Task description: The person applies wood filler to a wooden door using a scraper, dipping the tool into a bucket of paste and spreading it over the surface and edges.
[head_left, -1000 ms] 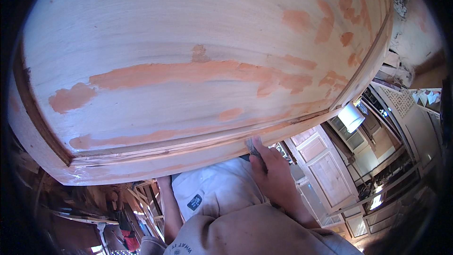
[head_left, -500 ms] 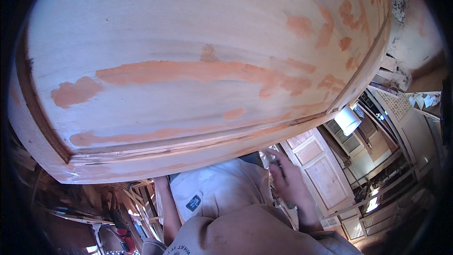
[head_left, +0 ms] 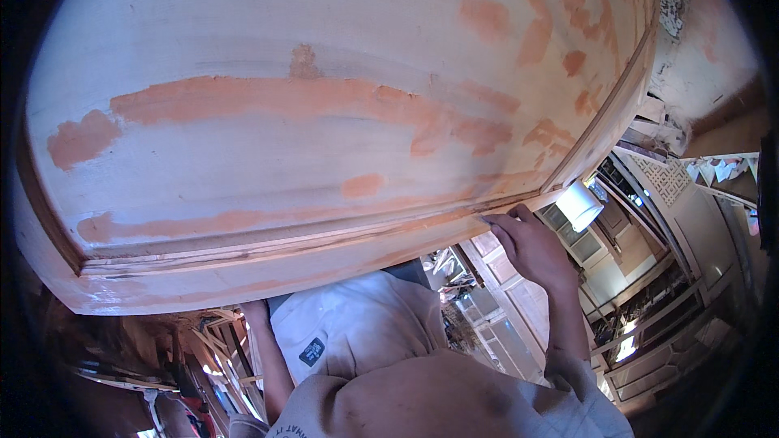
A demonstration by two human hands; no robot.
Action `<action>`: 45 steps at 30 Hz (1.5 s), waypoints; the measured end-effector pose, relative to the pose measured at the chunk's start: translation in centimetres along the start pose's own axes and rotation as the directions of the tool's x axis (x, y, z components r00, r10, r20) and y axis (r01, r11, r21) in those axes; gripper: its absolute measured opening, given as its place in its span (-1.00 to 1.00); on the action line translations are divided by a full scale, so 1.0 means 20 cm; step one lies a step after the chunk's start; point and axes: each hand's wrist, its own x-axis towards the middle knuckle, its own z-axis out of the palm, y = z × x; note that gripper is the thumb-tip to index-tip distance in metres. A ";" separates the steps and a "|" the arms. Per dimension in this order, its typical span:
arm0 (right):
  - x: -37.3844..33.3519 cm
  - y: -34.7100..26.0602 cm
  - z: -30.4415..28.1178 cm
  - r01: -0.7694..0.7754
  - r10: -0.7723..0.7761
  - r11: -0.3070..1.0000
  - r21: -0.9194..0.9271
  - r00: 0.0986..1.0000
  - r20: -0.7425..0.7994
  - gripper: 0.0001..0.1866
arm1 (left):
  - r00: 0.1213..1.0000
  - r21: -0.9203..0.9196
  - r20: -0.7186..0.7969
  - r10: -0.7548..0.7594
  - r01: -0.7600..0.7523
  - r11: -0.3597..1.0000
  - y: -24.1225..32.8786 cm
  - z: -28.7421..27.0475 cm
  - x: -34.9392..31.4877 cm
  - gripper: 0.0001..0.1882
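A large pale wooden panel [head_left: 243, 170] with a raised frame moulding fills the upper view. Orange-brown filler [head_left: 260, 101] lies on it in long streaks and scattered patches. At the lower right edge of the frame is my right hand [head_left: 531, 247]. Its fingers are bent and pressed together, with the tips on the edge strip; a small dark bit shows at the fingertips, too small to name. My left hand [head_left: 256, 308] is at the panel's lower edge, left of my body, and its fingers are hidden behind the edge.
Below right, a panelled wooden door [head_left: 519, 292] and other door frames lean about. A white bucket-like container [head_left: 579, 206] stands near the panel's right corner. Wood offcuts [head_left: 223, 341] pile up at lower left. A lattice-patterned panel [head_left: 661, 178] is at far right.
My right hand has moved up and right from beside my body to the panel's lower edge, its fingers now drawn together. The panel has shifted slightly left in view.
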 end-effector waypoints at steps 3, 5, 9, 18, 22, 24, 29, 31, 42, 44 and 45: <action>0.02 -0.09 0.00 -0.031 0.030 0.999 -0.023 0.999 -0.024 -0.68 | 0.997 -0.110 -0.058 -0.047 0.041 0.993 -0.07 0.07 0.02 -0.47; 0.01 -0.13 0.03 -0.047 0.047 0.999 0.000 0.999 -0.027 -0.67 | 0.994 -0.167 -0.064 -0.094 0.082 0.983 -0.16 0.14 0.03 -0.46; -0.09 -0.11 0.32 -0.042 0.192 0.868 0.495 0.948 -0.256 -0.60 | 0.993 -0.316 -0.118 -0.021 -0.017 0.949 -0.25 0.23 0.03 -0.42; -0.06 -0.20 0.54 0.049 0.181 0.893 0.447 0.870 -0.458 -0.52 | 0.980 -0.232 -0.179 0.088 -0.129 0.964 -0.23 0.20 0.05 -0.48; -0.04 -0.17 0.58 0.068 0.157 0.898 0.435 0.873 -0.461 -0.53 | 0.982 -0.209 -0.162 0.098 -0.131 0.969 -0.27 0.20 0.07 -0.48; -0.04 -0.16 0.59 0.063 0.158 0.903 0.424 0.871 -0.466 -0.53 | 0.982 -0.195 -0.149 0.114 -0.143 0.970 -0.28 0.19 0.10 -0.49; -0.09 -0.12 0.44 0.046 0.131 0.891 0.452 0.927 -0.351 -0.59 | 0.982 -0.186 -0.150 0.115 -0.143 0.972 -0.33 0.21 0.11 -0.49; -0.08 -0.11 0.40 0.043 0.137 0.876 0.480 0.933 -0.334 -0.60 | 0.982 -0.181 -0.151 0.117 -0.144 0.973 -0.33 0.21 0.11 -0.50; -0.09 -0.06 0.44 0.078 0.107 0.867 0.493 0.935 -0.337 -0.57 | 0.977 -0.142 -0.127 0.169 -0.187 0.972 -0.33 0.19 0.15 -0.51; -0.06 -0.06 0.48 0.130 0.098 0.873 0.469 0.897 -0.432 -0.58 | 0.976 -0.125 -0.121 0.183 -0.198 0.972 -0.36 0.19 0.16 -0.51; -0.04 -0.06 0.51 0.176 0.089 0.882 0.437 0.848 -0.523 -0.59 | 0.975 -0.115 -0.117 0.189 -0.202 0.973 -0.38 0.19 0.16 -0.51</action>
